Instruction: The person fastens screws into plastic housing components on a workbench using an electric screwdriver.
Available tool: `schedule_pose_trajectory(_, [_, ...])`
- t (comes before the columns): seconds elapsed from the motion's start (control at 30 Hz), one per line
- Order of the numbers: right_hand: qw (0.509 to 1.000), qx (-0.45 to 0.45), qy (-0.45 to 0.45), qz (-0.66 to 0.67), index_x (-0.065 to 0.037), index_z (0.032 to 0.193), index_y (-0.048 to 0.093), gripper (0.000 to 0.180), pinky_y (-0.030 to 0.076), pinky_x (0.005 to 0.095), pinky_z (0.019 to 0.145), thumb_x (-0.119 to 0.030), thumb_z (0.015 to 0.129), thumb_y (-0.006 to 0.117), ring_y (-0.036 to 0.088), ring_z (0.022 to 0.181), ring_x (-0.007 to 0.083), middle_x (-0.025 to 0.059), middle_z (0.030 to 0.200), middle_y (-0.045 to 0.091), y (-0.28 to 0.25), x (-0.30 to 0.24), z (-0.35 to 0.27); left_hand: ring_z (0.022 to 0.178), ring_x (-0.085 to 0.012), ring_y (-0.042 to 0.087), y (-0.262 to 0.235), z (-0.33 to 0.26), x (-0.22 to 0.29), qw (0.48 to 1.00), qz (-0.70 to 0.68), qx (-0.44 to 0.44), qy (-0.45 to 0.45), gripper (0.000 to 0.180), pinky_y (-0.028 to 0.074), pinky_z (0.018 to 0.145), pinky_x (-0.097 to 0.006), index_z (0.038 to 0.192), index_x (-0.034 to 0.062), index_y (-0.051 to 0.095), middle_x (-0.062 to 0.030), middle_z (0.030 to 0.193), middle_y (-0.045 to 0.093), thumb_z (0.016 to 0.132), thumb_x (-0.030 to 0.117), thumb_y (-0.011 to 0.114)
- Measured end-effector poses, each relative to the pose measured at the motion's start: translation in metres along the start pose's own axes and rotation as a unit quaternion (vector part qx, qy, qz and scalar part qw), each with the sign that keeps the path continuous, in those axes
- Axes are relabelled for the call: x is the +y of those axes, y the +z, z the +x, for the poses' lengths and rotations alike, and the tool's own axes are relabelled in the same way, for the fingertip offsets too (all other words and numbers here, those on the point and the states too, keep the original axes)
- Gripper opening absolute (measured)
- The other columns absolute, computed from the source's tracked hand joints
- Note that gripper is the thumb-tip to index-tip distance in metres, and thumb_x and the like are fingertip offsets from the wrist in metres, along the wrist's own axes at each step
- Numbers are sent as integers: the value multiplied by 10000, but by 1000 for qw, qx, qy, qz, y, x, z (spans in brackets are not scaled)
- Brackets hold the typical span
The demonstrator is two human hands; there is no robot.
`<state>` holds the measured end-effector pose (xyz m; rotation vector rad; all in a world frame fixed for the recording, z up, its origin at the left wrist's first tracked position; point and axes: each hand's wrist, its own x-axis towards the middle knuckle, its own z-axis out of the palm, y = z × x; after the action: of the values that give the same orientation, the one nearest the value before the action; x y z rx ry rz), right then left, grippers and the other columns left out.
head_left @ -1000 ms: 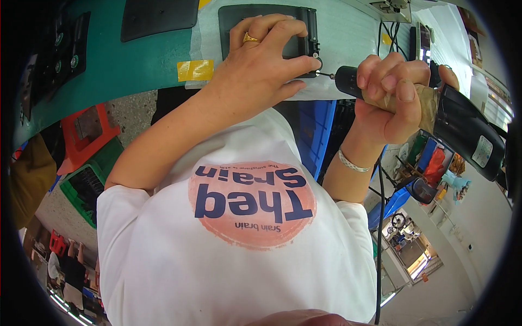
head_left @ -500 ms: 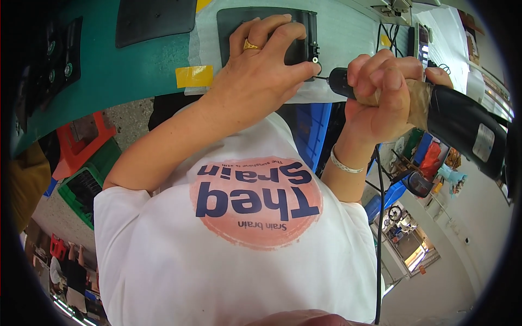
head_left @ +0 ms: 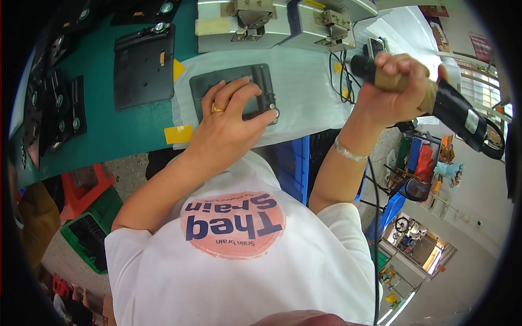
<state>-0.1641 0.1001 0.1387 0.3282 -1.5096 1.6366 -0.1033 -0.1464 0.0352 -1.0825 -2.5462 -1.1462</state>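
My left hand lies over a black plastic panel on a white sheet. Its fingers curve across the panel's face, and the thumb presses beside a small round metal part at the right edge. Raised to the right, my right hand grips a black electric screwdriver with tan tape around its grip. The driver's dark nose points up and left, away from the panel; its bit cannot be made out.
The sheet covers part of a green table. Another black panel lies to the left, with several similar parts beyond it. Grey machines stand at the back. Yellow tape marks the sheet's edge. A black cable hangs at right.
My right hand has lifted the screwdriver up and away from the panel's edge. My left hand stays on the panel. The view has shifted, showing more of the table's back.
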Motion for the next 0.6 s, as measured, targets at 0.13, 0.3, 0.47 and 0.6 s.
schedule_pose_trajectory(0.13, [998, 60, -31, 8, -19, 765, 602, 150, 547, 370, 612, -79, 900, 629, 606, 613, 190, 97, 708, 629, 9, 21, 27, 1364, -361, 426, -1, 2, -1, 1000, 9, -2, 2, 349, 300, 1124, -554, 1122, 226, 759, -109, 1333, 516, 780, 168, 800])
schedule_pose_trajectory(0.3, [994, 1, -35, 107, -40, 1395, 368, 604, 613, 394, 538, 48, 867, 649, 625, 512, 195, 130, 695, 632, 2, 39, 35, 1361, -358, 430, -4, 4, 0, 1000, 15, -12, -3, 350, 308, 1116, -540, 1120, 223, 760, -111, 1336, 516, 777, 171, 803])
schedule_pose_trajectory(0.47, [996, -29, -35, 71, 12, 785, 621, 79, 578, 384, 585, -6, 861, 629, 629, 534, 207, 124, 659, 646, 0, 42, 37, 1358, -354, 434, -4, 5, -1, 1000, 15, -16, -1, 362, 301, 1119, -536, 1125, 237, 757, -106, 1335, 518, 772, 175, 810])
schedule_pose_trajectory(0.6, [995, -25, -31, 89, 21, 1038, 590, 194, 595, 404, 566, 35, 850, 634, 639, 533, 205, 122, 671, 648, -3, 55, 35, 1356, -355, 437, -3, 4, -2, 1000, 13, -12, -5, 380, 297, 1121, -534, 1131, 246, 756, -103, 1331, 523, 764, 170, 817])
